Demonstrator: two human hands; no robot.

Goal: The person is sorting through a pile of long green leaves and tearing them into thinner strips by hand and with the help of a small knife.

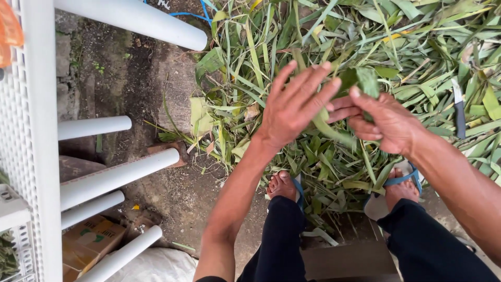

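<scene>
My left hand [295, 104] and my right hand [389, 121] meet over a big heap of green leaves [417, 47] on the ground. Between them they hold a long green leaf [360, 81]; its folded upper part sticks up above my right fingers and a strip of it runs down under my left palm. My left fingers are spread flat over the leaf. My right fingers pinch it from the right. Below the hands are my feet in blue sandals [404, 177] and dark trousers [284, 240].
A knife [459, 107] with a dark handle lies on the leaves at the right. A white plastic crate [31, 136] and several white tubes [112, 177] stand at the left. A cardboard box [91, 240] and a white sack [156, 263] lie at the lower left on bare dirt.
</scene>
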